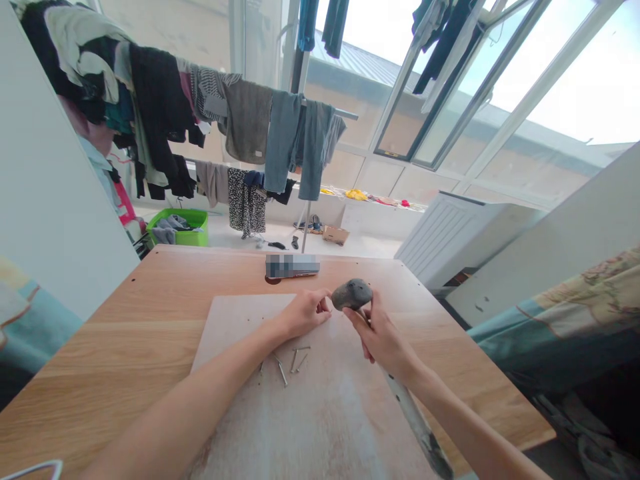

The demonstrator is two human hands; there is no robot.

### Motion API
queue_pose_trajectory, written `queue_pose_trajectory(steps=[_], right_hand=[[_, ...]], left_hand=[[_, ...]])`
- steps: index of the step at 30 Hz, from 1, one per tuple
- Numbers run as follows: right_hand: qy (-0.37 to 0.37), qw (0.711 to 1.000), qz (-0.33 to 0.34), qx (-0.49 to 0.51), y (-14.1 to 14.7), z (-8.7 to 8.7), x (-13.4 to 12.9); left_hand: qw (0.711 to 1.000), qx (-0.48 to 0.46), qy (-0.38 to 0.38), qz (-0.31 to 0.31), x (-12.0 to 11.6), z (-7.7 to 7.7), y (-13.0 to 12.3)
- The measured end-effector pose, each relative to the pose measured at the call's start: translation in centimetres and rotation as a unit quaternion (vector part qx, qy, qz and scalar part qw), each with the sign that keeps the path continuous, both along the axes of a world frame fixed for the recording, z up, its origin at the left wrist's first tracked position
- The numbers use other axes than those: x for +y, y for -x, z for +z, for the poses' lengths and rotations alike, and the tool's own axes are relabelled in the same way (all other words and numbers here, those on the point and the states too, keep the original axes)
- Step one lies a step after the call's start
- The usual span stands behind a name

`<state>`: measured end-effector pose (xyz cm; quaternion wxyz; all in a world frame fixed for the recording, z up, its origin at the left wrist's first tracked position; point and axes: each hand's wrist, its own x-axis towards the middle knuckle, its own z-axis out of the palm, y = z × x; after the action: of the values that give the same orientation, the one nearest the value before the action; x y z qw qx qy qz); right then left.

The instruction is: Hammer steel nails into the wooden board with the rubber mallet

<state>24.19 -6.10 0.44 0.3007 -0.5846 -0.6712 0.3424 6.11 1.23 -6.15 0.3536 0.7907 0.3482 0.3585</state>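
Note:
My right hand [383, 333] is wrapped round the handle of a hammer [353, 293]. The hammer's rounded dark grey head is raised over the far part of a pale wooden board [320, 413], and its worn handle slants down to the lower right. Close to the left of the head, my left hand [307, 312] rests at the board with thumb and fingers pinched together. Whatever is between those fingertips is too small to make out. Several loose nails [281, 371] lie on the board near my left forearm.
The board lies on a wood-grain table [115, 320]. At its far edge sits a box-like object with a blurred face [293, 265]. Beyond are hanging clothes [249, 120], a green basket [200, 237] and a small cardboard box [335, 235]. A white cable [45, 465] shows at lower left.

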Motion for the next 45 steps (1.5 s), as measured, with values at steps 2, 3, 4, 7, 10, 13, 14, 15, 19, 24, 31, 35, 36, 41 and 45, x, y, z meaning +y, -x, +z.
queue_pose_trajectory(steps=[2, 3, 4, 7, 10, 13, 14, 15, 19, 24, 31, 35, 36, 41, 45], right_hand=[[0.04, 0.999, 0.016, -0.026, 0.1, 0.1, 0.0], [0.055, 0.998, 0.022, -0.035, 0.2, 0.1, 0.0], [0.061, 0.997, 0.026, -0.038, 0.2, 0.1, 0.0], [0.037, 0.999, 0.01, -0.026, -0.1, 0.0, -0.6], [0.037, 0.999, -0.008, -0.027, -0.9, -0.2, -1.8], [0.061, 0.998, -0.007, -0.033, -1.6, -0.9, -3.4], [0.069, 0.997, -0.006, -0.033, -1.8, -1.3, -3.9], [0.075, 0.997, -0.01, -0.031, -1.9, -1.8, -4.3], [0.084, 0.996, -0.037, -0.003, -2.0, -4.0, -5.1], [0.075, 0.996, -0.035, 0.013, -2.0, -5.0, -5.1], [0.064, 0.997, -0.033, 0.032, -2.2, -4.9, -5.1], [0.063, 0.997, -0.037, 0.026, -2.2, -4.8, -5.2], [0.062, 0.997, -0.037, 0.028, -2.2, -4.9, -5.2], [0.063, 0.997, -0.039, 0.027, -2.3, -5.1, -5.1], [0.068, 0.996, -0.042, 0.03, -2.1, -5.0, -5.1]], left_hand=[[1.0, 0.011, -0.002, 0.005, -0.1, 0.2, 0.0], [1.0, 0.015, -0.002, 0.007, -0.1, 0.3, 0.0], [1.0, 0.018, 0.0, 0.008, -0.1, 0.4, 0.0], [1.0, 0.009, 0.012, 0.001, -0.2, 0.5, 0.0], [1.0, 0.006, 0.015, -0.004, -0.3, 0.5, 0.1], [1.0, 0.013, 0.015, -0.003, -0.4, 0.3, 0.1], [1.0, 0.014, 0.017, -0.004, -0.4, 0.2, 0.1], [1.0, 0.016, 0.019, -0.006, -0.3, 0.0, 0.1], [0.999, 0.019, 0.041, -0.008, 0.2, 0.1, 0.4], [0.987, 0.154, 0.013, -0.04, 0.3, 3.1, 2.5], [0.915, 0.39, 0.02, -0.105, -2.2, 6.5, 3.9], [0.915, 0.391, 0.007, -0.105, -3.2, 6.8, 3.1], [0.917, 0.385, 0.003, -0.106, -3.2, 6.8, 3.0], [0.926, 0.361, 0.017, -0.105, -3.4, 6.8, 3.2], [0.928, 0.352, 0.018, -0.122, -3.8, 6.4, 2.8]])
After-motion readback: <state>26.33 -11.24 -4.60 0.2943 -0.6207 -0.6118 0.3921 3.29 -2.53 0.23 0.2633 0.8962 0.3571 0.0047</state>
